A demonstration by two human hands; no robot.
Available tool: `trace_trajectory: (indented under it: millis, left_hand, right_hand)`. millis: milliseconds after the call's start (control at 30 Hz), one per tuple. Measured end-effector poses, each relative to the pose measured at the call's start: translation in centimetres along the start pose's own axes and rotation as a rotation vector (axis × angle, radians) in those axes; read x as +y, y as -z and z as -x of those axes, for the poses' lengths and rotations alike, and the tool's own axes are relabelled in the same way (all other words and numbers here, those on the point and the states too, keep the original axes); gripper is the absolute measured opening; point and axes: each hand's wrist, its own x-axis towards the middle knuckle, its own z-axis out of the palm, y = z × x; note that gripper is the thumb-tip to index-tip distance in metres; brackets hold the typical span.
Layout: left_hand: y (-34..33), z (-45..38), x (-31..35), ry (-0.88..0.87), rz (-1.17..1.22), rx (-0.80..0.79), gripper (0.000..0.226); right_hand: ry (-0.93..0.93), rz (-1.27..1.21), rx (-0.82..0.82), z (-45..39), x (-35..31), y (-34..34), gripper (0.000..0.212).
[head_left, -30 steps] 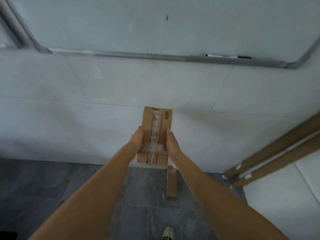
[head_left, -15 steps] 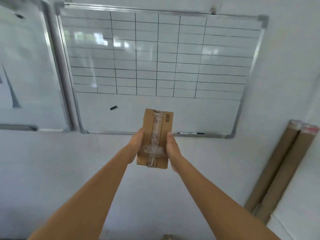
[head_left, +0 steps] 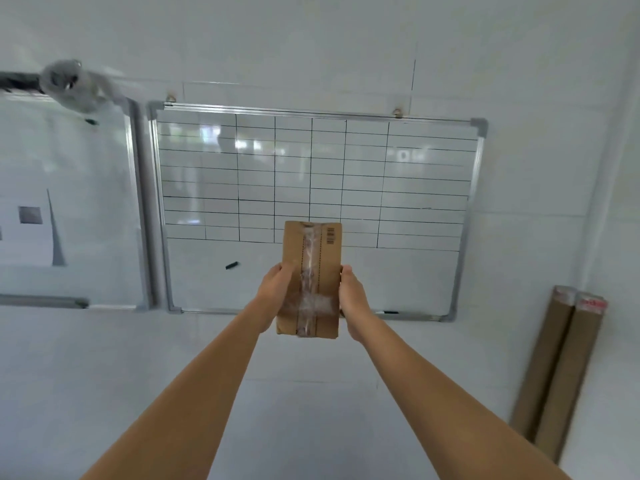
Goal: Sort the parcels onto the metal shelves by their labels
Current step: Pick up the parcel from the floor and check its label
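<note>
A person holds one small brown parcel [head_left: 310,277] up in the air with both arms stretched out in front. The left hand [head_left: 275,294] is on the left side of the parcel, with its fingers bent around the edge, and the thumb side lies on the front. The right hand [head_left: 353,301] is on the right side, and its fingers wrap around behind, so only the back of the hand and the thumb show. Both hands grip the lower half of the parcel, one on each side, with the parcel squeezed between them. The hands do not touch each other. The parcel stands tall, with its long side going up and down. A strip of shiny clear tape [head_left: 310,271] runs down its middle, and another strip crosses it near the bottom. A small barcode label [head_left: 330,235] is near the top right corner. Behind the parcel, a whiteboard [head_left: 415,271] with a grid of black lines hangs on the white wall. A second board [head_left: 86,202] hangs to the left of it. Two brown cardboard tubes [head_left: 557,368] lean against the wall on the right, well apart from the hands.
</note>
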Motion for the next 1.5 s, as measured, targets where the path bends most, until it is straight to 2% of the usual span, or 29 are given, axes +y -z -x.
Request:
trace_trajectory:
  millis: [100,233,333,400,467,500,567,667,767,800,900,1000,1067,1200,1233,1367,1433,1500]
  left_hand:
    - [0.2,0.0,0.7,-0.04,-0.045,0.015,0.046]
    - [0.1,0.0,1.3,-0.063,-0.043,0.067,0.067]
    - [-0.1,-0.2,1.7,-0.035,-0.006,0.036,0.07]
    - [-0.3,-0.4,1.9,-0.014,0.018,0.01,0.073]
    - [-0.6,-0.7,2.1,0.013,0.068,-0.02,0.088]
    - [-0.7,-0.9,2.0,0.032,0.083,-0.036,0.099]
    - [-0.9,-1.4,1.8,0.058,0.104,-0.093,0.114]
    - [-1.6,-1.2,2.1,0.039,0.097,-0.138,0.11]
    - [-2.5,-1.0,2.7,0.025,0.067,-0.155,0.115]
    - [-2.8,-1.1,2.7,0.019,0.035,-0.135,0.118]
    - [-3.8,-1.0,2.8,0.001,-0.075,-0.063,0.144]
    - [-4.3,-1.4,2.9,-0.019,-0.112,-0.038,0.159]
    - [-4.2,-1.5,3.1,-0.031,-0.075,-0.039,0.148]
    - [-4.1,-0.8,3.4,-0.052,0.07,-0.096,0.086]
    - [-4.1,-0.8,3.2,-0.043,0.081,-0.115,0.078]
    - [-3.7,-0.5,2.5,-0.004,0.104,-0.244,0.091]
    - [-3.7,-0.3,2.3,-0.008,0.134,-0.289,0.081]
    - [-3.9,-0.1,2.2,-0.024,0.169,-0.317,0.061]
  right_hand:
    - [0.001,-0.006,-0.006,0.3,-0.8,0.3,0.048]
    - [-0.024,-0.04,-0.026,-0.1,-1.3,0.9,0.036]
    - [-0.008,-0.047,-0.006,-0.9,-1.4,1.6,0.036]
    - [-0.006,-0.071,0.013,-0.9,-1.6,1.7,0.061]
    - [-0.024,-0.062,0.029,-1.2,-1.7,1.9,0.098]
    - [-0.034,-0.06,0.014,-1.3,-1.8,2.2,0.109]
    - [-0.062,-0.04,-0.028,-0.9,-2.4,2.9,0.101]
    - [-0.066,-0.022,-0.057,-1.3,-2.1,4.2,0.079]
    - [-0.062,-0.043,0.016,-1.3,-1.5,4.4,0.098]
    - [-0.056,-0.061,0.05,-1.3,-1.4,4.3,0.097]
    - [0.007,-0.106,0.146,-1.0,-1.6,4.2,0.065]
    - [0.065,-0.132,0.196,-0.9,-2.0,4.1,0.053]
    - [0.078,-0.125,0.217,-0.7,-2.2,4.0,0.048]
    - [0.067,-0.154,0.205,-0.8,-1.8,4.8,0.051]
    - [0.043,-0.171,0.173,-0.8,-1.8,5.1,0.056]
    - [-0.056,-0.231,-0.086,-0.7,-2.2,6.5,0.064]
    - [-0.066,-0.279,-0.199,-0.3,-2.7,7.1,0.059]
    - [-0.068,-0.318,-0.243,-0.1,-2.9,7.3,0.056]
